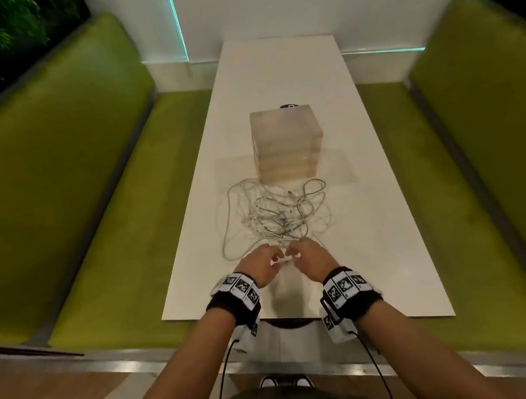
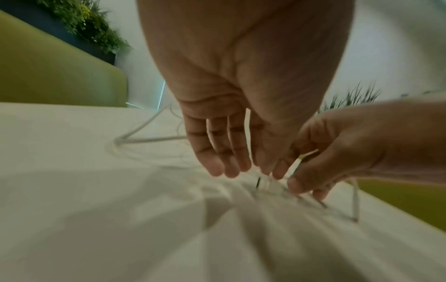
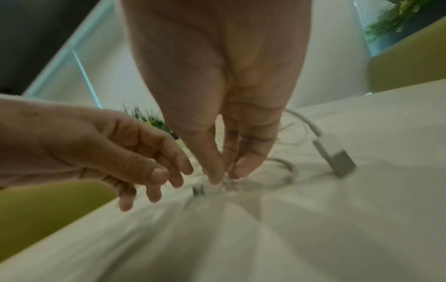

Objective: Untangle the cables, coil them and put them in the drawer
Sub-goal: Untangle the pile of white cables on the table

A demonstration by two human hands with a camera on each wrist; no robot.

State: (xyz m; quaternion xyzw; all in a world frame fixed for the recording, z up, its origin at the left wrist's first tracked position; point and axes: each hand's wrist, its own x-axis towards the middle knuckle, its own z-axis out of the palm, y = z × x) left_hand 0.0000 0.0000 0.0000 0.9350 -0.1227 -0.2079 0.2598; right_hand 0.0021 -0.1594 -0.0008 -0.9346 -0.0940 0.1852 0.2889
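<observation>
A tangle of white and grey cables point(image 1: 275, 217) lies on the white table point(image 1: 370, 254), just in front of a translucent drawer box point(image 1: 286, 147). Both hands meet at the near edge of the tangle. My right hand point(image 1: 294, 255) pinches a thin cable strand between thumb and fingers point(image 3: 225, 175). My left hand point(image 1: 274, 258) hovers right beside it with loosely bent fingers point(image 3: 169, 177), and nothing shows between them. A small metal plug point(image 3: 198, 189) lies on the table under the fingertips. The wrist views are blurred.
A white adapter block with a grey plug point(image 3: 337, 160) lies right of my right hand. Green benches flank the table on the left point(image 1: 83, 213) and on the right point(image 1: 474, 182). A small black object point(image 1: 289, 106) peeks out behind the box.
</observation>
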